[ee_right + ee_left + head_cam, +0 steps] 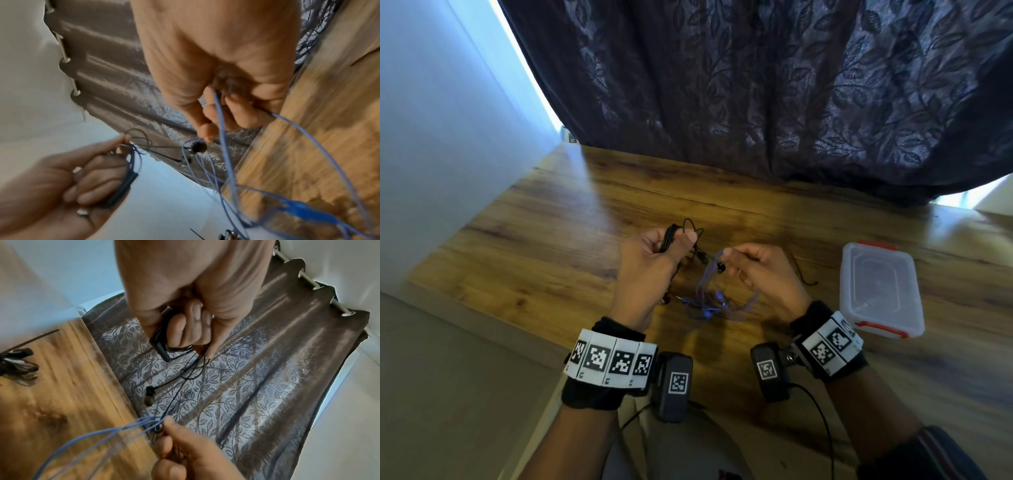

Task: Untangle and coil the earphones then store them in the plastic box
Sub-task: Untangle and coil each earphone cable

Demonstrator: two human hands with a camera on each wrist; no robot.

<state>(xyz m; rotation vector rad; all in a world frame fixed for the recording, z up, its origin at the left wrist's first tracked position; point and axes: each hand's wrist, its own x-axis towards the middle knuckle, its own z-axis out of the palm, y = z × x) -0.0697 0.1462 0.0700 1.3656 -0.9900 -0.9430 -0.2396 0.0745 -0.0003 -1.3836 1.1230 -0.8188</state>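
Above the wooden table [551, 240], my left hand [671, 243] grips a folded bundle of black earphones [669, 236]. One black earbud [149, 395] dangles from that bundle. My right hand [736, 255] pinches the blue earphones [705, 287] near an earbud, and their loops hang down to a tangle on the table between my wrists. In the left wrist view my left hand [185, 324] curls round the black bundle [160, 344]. In the right wrist view my right hand [222, 110] holds the blue cable [221, 129]. The clear plastic box [880, 291] with red latches stands to the right, lid on.
A dark leaf-patterned curtain [756, 85] hangs along the table's far edge. A white wall [431, 137] borders the left side. A loose black cord [803, 274] lies between my right hand and the box. Another dark tangle [16, 363] lies on the table.
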